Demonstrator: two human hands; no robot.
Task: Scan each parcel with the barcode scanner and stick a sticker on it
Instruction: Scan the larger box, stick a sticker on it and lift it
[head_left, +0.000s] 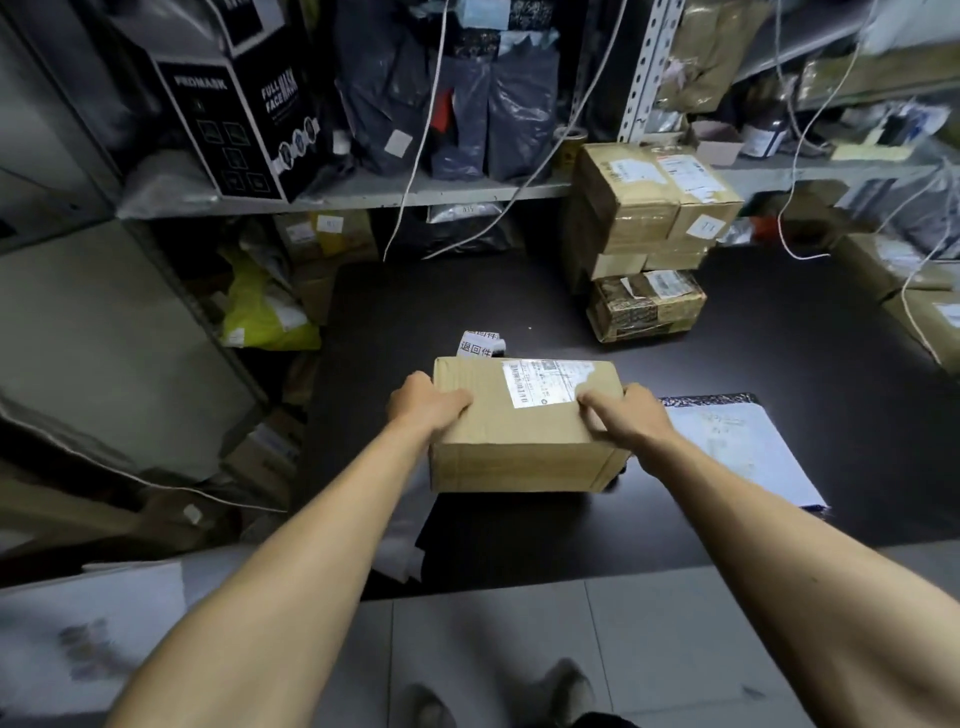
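A brown cardboard parcel (519, 436) sits over the dark mat (727, 338) in the middle of the view, with a white shipping label (545, 382) on its top. My left hand (423, 402) grips its left top edge. My right hand (626, 415) grips its right side, thumb on the label's corner. Just behind the parcel lies a roll of white stickers with printed characters (480, 344). I see no barcode scanner.
A stack of taped cardboard boxes (649, 234) stands at the back right of the mat. A white mailer bag (737, 447) lies right of the parcel. Metal shelves (363, 195) full of dark bags and boxes stand behind, with cords hanging down. Pale sheets lie at the lower left.
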